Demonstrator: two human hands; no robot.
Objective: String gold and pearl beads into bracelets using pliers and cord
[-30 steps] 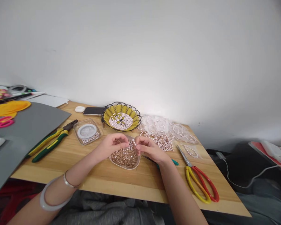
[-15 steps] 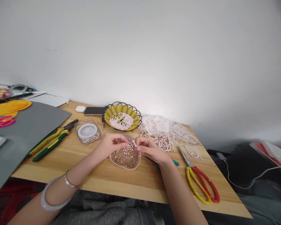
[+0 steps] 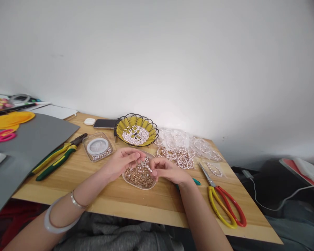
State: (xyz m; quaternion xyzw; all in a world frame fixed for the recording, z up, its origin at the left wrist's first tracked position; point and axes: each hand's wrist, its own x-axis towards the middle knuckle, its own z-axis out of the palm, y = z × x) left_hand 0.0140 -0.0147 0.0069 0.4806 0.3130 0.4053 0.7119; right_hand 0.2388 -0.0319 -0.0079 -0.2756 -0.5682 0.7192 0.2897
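Both of my hands hover over a shallow clear dish [image 3: 140,184] filled with small gold-brown beads. My left hand [image 3: 121,162] pinches the upper end of a short strand of pale pearl beads [image 3: 147,164]. My right hand [image 3: 167,170] pinches the lower end of the same strand, close to the gold beads. Thumb and fingers of each hand are pressed together. A pale bangle and a thin metal bracelet sit on my left wrist.
On the wooden table [image 3: 151,204]: a yellow wire basket [image 3: 136,130] of pearls, finished pearl bracelets [image 3: 184,157], red-and-yellow scissors [image 3: 222,202], green-yellow pliers [image 3: 57,157], a clear box with a thread spool [image 3: 97,146], a phone [image 3: 104,123], a grey sheet [image 3: 28,146] at left.
My right hand has dropped lower toward the gold beads, pulling the pearl strand down with it. My left hand has shifted slightly right over the dish.
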